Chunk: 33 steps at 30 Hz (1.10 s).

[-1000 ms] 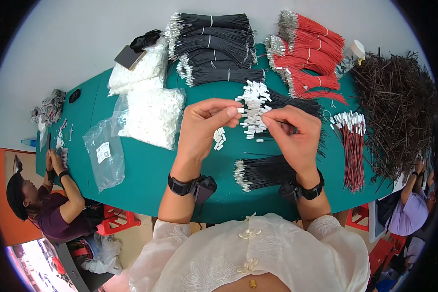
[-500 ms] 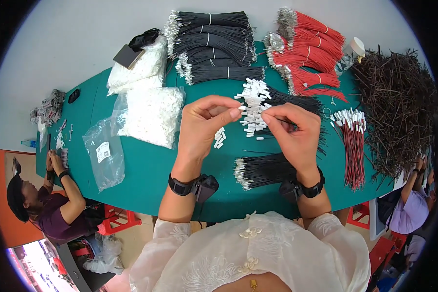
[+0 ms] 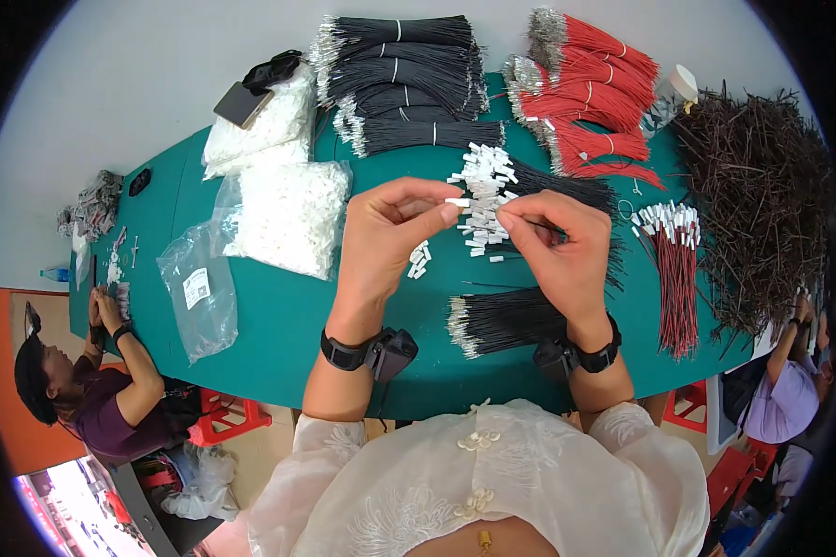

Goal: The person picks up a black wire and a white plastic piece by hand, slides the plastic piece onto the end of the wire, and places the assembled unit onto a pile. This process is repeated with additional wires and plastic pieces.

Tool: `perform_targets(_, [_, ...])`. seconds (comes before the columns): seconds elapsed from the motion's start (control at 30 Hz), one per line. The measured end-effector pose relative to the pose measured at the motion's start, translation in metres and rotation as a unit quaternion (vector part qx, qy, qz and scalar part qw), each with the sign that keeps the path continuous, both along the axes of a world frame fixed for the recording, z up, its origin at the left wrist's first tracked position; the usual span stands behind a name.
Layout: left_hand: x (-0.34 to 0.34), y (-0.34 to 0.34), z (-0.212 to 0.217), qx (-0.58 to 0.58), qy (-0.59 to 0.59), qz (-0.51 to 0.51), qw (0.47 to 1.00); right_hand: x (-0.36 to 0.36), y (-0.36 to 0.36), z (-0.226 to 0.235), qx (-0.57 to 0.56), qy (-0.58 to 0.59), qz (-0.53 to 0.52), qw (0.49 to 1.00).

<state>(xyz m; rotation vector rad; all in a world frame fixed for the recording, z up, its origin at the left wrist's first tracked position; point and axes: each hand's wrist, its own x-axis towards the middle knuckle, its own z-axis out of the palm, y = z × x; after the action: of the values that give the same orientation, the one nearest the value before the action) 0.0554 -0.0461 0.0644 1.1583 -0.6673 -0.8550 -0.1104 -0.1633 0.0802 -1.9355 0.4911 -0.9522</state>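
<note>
My left hand (image 3: 385, 232) pinches a small white connector housing (image 3: 458, 201) between thumb and index finger. My right hand (image 3: 567, 251) is closed in a pinch a short way to the right, with a thin black wire (image 3: 550, 228) showing between its fingers; the wire's tip is too small to make out. Beneath and beyond both hands lies a pile of black wires (image 3: 567, 190) with white housings (image 3: 485, 176) on their ends. A few loose white housings (image 3: 419, 260) rest beside my left hand. Nearer me is a bundle of black wires with bare silvery ends (image 3: 506, 322).
Bundles of black wire (image 3: 409, 70) and red wire (image 3: 604, 93) lie at the back. Plastic bags of white housings (image 3: 288, 218) stand left, near an emptied clear bag (image 3: 200, 297). Right are red-black wires (image 3: 678, 288) and a brown tangled heap (image 3: 752, 204). Other people sit at both sides.
The white housing now shows more fully beyond my left fingertips. Both hands keep nearly the same pose, and the whole view has shifted slightly.
</note>
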Motion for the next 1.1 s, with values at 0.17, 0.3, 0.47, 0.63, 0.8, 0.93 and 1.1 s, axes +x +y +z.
perform_targets(0.17, [-0.0001, 0.0002, -0.0001, 0.004, -0.012, -0.007, 1.000, -0.0002, 0.0003, -0.0001, -0.001, 0.006, 0.002, 1.000])
perform_targets(0.3, [-0.0014, 0.0004, -0.0007, 0.008, -0.016, -0.011, 1.000, -0.0006, 0.0011, -0.0009, 0.006, 0.010, 0.005, 1.000])
perform_targets(0.47, [-0.0022, 0.0001, 0.0004, 0.011, -0.028, -0.012, 0.999, 0.0001, -0.0002, -0.0011, -0.005, 0.008, 0.014, 1.000])
perform_targets(0.63, [-0.0023, 0.0016, 0.0021, 0.037, -0.061, -0.029, 0.997, -0.0002, -0.0002, -0.0021, -0.033, 0.004, 0.021, 0.999])
perform_targets(0.8, [-0.0043, -0.0007, -0.0001, 0.043, -0.046, -0.031, 0.998, 0.0004, 0.0000, -0.0046, -0.059, 0.002, 0.027, 0.998])
perform_targets(0.93, [-0.0049, -0.0027, -0.0058, 0.036, -0.012, -0.039, 0.998, 0.0003, -0.0016, -0.0068, -0.068, 0.003, 0.026, 0.997])
perform_targets(1.1, [-0.0066, -0.0028, -0.0072, 0.031, 0.003, -0.047, 0.998, 0.0011, -0.0019, -0.0068, -0.068, 0.003, 0.030, 0.997])
